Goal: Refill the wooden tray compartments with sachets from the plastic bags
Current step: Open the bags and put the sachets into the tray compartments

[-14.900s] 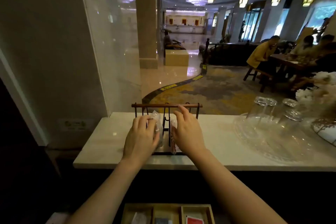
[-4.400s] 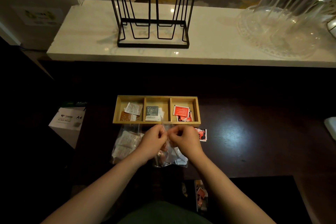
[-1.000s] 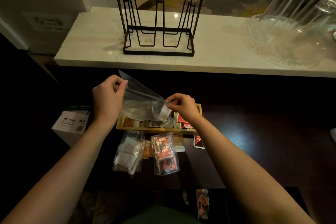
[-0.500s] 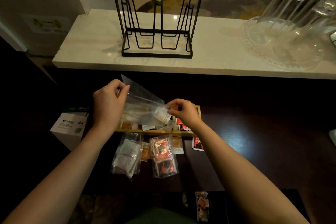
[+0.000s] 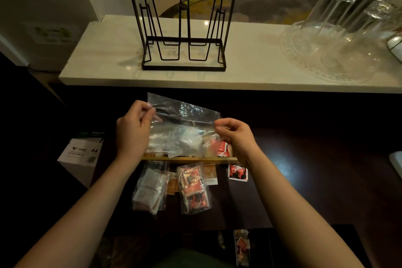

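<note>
Left hand [image 5: 132,135] and right hand [image 5: 236,135] pinch the clear plastic bag [image 5: 180,128] by its edges, stretched above the wooden tray [image 5: 191,159].

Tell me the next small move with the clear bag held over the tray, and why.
Probably set the clear, seemingly empty plastic bag aside and pick up the bag of red sachets. Both the left hand and right hand pinch it stretched above the wooden compartment tray, and no sachets show clearly inside, while two filled bags lie unopened on the dark table.
</note>
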The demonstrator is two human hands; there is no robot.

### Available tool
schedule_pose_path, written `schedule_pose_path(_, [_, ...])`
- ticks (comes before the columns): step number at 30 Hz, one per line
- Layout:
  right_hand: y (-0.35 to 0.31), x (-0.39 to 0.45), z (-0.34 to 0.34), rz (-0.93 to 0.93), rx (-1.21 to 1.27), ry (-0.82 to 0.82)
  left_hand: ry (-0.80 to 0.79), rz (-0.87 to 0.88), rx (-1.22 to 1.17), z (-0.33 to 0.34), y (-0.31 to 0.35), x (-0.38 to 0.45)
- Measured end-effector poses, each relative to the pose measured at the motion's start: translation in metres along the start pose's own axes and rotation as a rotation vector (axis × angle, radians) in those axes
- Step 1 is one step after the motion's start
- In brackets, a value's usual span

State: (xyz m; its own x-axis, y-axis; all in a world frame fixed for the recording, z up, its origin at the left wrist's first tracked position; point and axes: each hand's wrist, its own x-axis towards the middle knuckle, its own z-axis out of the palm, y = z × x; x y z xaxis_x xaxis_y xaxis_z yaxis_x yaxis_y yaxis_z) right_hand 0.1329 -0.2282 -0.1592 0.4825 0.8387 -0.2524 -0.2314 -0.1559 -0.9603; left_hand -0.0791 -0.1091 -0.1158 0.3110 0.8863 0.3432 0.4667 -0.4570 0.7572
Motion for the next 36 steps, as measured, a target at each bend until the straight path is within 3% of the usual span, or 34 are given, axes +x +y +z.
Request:
schedule_pose_path(8, [0.039, -0.031, -0.05, 0.08, 0.053, 0.421, -0.154, -0.115, 0.024, 0.035, -0.013, -0.031])
schedule_pose_path(10, [0.051, -0.04, -0.064, 0.101, 0.127, 0.553, -0.358, -0.186, 0.126, 0.045, -0.022, -0.044])
schedule_pose_path(13, [0.07, -0.051, -0.081, 0.087, 0.165, 0.75, -0.834, -0.294, 0.316, 0.055, -0.031, -0.068])
schedule_pose_path(16, [0.089, -0.058, -0.089, 0.097, 0.142, 0.893, -1.011, -0.372, 0.403, 0.063, -0.036, -0.091])
schedule_pose_path(22, [0.141, -0.053, -0.111, 0.385, -0.389, 0.783, -0.903, -0.559, 0.3, 0.078, -0.039, -0.118])
schedule_pose_path(28, [0.126, -0.065, -0.113, 0.491, -0.689, 0.68, -0.813, -0.622, 0.313, 0.092, -0.053, -0.126])
schedule_pose_path(30, [0.116, -0.07, -0.104, 0.463, -0.787, 0.737, -0.701, -0.665, 0.256, 0.095, -0.053, -0.129])
schedule_pose_path(33, [0.097, -0.077, -0.078, 0.276, -0.861, 0.81, -0.563, -0.738, 0.123, 0.097, -0.048, -0.129])
schedule_pose_path(36, [0.089, -0.079, -0.047, 0.083, -0.874, 0.652, -0.556, -0.724, 0.092, 0.095, -0.053, -0.127])
